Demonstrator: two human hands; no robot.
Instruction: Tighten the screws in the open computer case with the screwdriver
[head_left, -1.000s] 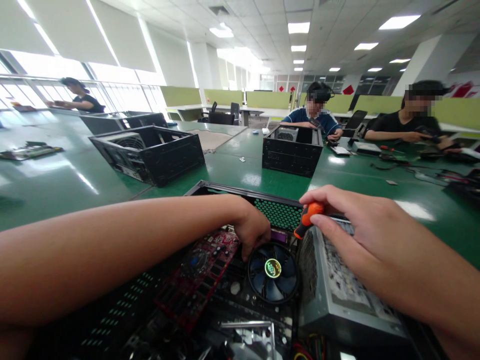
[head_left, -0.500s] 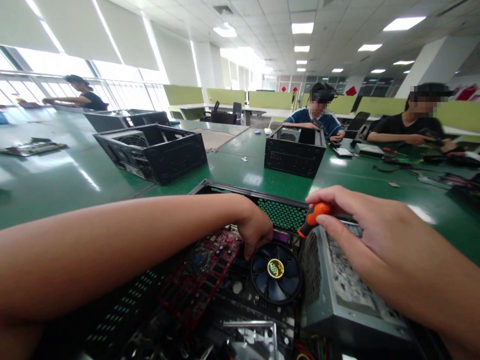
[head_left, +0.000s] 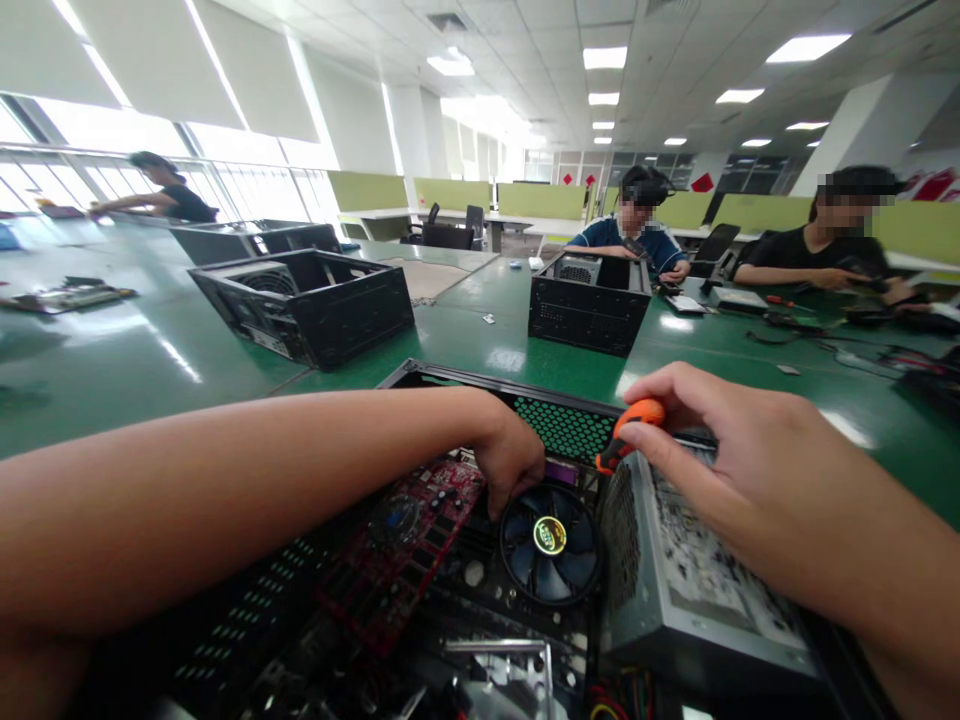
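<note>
My right hand [head_left: 739, 445] pinches the orange and black handle of a screwdriver [head_left: 636, 425] between thumb and fingers. The handle tilts down into the open computer case [head_left: 480, 378], over the rear corner; its tip is hidden. Inside the case my left hand [head_left: 513, 448] reaches down with bent fingers, right behind a round black cooling fan [head_left: 574, 560]. Its fingertips are partly hidden, and what they hold, if anything, does not show. A red circuit card [head_left: 420, 560] lies left of the fan. On the right is a metal power supply [head_left: 637, 590], below my right hand.
Two more open black cases, one at left [head_left: 352, 310] and one at centre [head_left: 589, 315], stand further back on the green table [head_left: 457, 340]. A circuit board [head_left: 71, 295] lies far left. Several people sit around the table, with cables and parts [head_left: 847, 345] at right.
My right hand has shifted slightly, with the screwdriver handle turned a little in its fingers. My left hand stays at the same place beside the fan.
</note>
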